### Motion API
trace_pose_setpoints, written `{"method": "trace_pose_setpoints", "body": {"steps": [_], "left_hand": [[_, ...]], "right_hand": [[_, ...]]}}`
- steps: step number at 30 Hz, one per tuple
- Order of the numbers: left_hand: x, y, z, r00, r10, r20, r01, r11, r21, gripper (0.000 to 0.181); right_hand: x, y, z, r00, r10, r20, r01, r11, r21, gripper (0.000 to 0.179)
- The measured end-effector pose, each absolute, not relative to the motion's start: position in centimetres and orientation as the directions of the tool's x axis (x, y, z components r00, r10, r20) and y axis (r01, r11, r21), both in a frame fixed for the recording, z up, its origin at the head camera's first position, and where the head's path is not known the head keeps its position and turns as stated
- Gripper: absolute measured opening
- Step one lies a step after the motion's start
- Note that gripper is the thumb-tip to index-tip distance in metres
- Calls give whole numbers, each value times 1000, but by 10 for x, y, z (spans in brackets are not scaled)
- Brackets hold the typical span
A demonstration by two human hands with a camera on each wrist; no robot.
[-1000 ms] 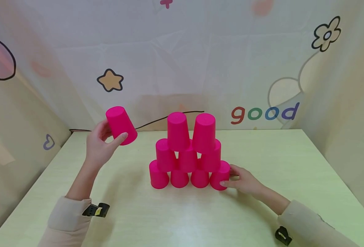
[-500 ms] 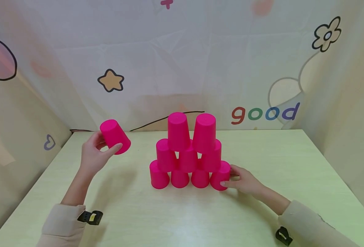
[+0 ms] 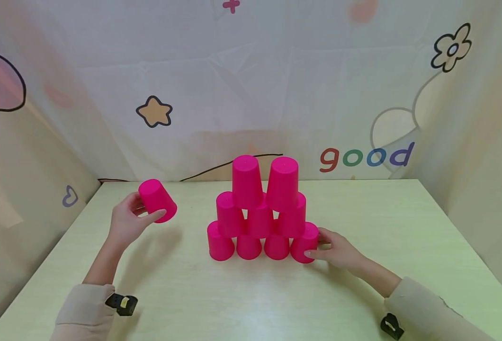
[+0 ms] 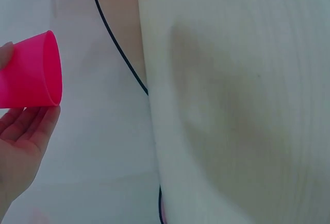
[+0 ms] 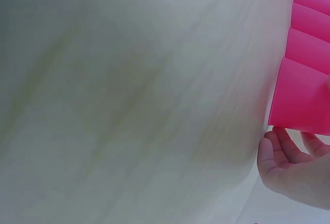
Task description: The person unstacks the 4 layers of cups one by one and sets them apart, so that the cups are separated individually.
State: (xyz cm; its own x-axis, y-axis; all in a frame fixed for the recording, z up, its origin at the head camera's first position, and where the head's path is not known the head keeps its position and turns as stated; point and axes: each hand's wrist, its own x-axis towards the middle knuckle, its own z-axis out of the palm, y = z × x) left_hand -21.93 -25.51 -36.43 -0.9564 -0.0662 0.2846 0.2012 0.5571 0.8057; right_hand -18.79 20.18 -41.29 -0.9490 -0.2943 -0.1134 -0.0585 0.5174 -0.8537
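Observation:
My left hand (image 3: 126,221) holds a pink plastic cup (image 3: 156,200) by its sides, tilted and upside down, above the table's left part. In the left wrist view this cup's rim (image 4: 52,69) shows, with fingers (image 4: 32,126) under its side. A pyramid of upside-down pink cups (image 3: 259,220) stands mid-table: several in the bottom row, three in the middle row, two on top. My right hand (image 3: 340,252) grips the bottom row's rightmost cup (image 3: 304,242), thumb in front and fingers at its far side. The right wrist view shows that cup (image 5: 299,98) beside my fingers.
The pale wooden table (image 3: 251,303) reaches back to a printed curtain (image 3: 191,94) with a star, a flower and the word "good". Curtain also flanks both sides. A black strap (image 3: 122,304) is at my left cuff, another strap (image 3: 391,327) near the right.
My left hand has lowered the cup it holds and shifted it a little left, away from the pyramid. My right hand and the stacked cups stay as they were.

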Motion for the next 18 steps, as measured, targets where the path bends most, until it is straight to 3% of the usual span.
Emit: {"method": "trace_pose_setpoints", "body": {"steps": [18], "left_hand": [[-228,-276,-388,-995,-11,104,74,627,775,61]], "right_hand": [[-187,202,-413,-948,-300,-111,-60,507,-860,63]]}}
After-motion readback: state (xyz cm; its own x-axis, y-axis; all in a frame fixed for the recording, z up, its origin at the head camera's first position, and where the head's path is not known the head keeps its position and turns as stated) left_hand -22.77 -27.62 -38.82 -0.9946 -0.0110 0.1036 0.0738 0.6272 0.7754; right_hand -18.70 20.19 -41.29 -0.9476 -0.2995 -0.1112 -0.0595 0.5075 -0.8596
